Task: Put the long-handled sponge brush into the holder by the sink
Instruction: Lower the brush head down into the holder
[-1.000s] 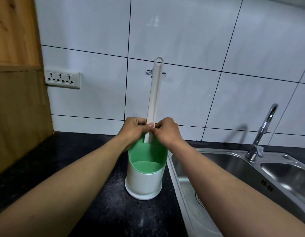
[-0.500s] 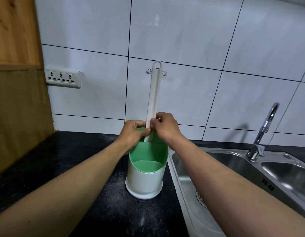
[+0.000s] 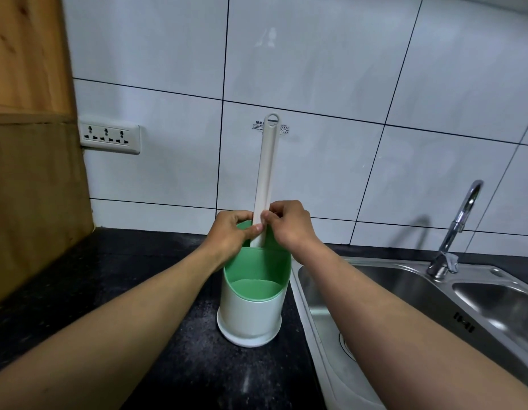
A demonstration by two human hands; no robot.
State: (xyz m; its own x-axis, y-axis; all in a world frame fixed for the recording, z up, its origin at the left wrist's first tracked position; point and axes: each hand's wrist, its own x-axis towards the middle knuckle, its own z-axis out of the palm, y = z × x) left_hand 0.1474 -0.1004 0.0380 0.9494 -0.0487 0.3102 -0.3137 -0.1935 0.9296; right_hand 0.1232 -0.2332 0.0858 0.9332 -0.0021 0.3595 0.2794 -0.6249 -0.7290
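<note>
A long white brush handle (image 3: 266, 170) stands nearly upright, its lower end down inside the back of the holder (image 3: 251, 315), a white cylinder with a green inner liner on the black counter just left of the sink. The sponge end is hidden inside the holder. My left hand (image 3: 231, 235) pinches the handle from the left at the holder's rim. From the right, my right hand (image 3: 288, 224) grips the same spot with its fingertips. Both hands meet around the handle.
A steel double sink (image 3: 434, 306) with a chrome tap (image 3: 455, 229) lies right of the holder. White tiled wall behind carries a triple socket (image 3: 109, 138). A wooden cabinet side (image 3: 29, 143) bounds the black counter (image 3: 109, 291) on the left.
The handle has sunk lower into the holder and straightened a little. Both hands stayed at the rim, with the right hand shifting its grip slightly upward on the handle.
</note>
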